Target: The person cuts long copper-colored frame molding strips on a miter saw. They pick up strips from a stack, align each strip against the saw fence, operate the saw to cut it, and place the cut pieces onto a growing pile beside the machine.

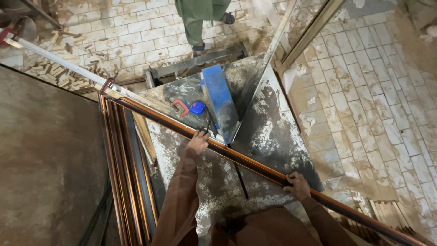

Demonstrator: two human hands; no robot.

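Positioning step: left hand (pixel 198 142) and right hand (pixel 298 186) both closed around long brown strip (pixel 246 160), lying diagonally across dusty worktop (pixel 273 136) against blue guard (pixel 221 98); next move likely needs steady alignment

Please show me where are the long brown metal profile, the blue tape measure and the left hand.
Long brown metal profile (pixel 255 165): head view, bare stretch between both hands.
Small blue tape measure (pixel 197 107): head view, middle of its case.
Left hand (pixel 198 141): head view, back of the hand on the profile.
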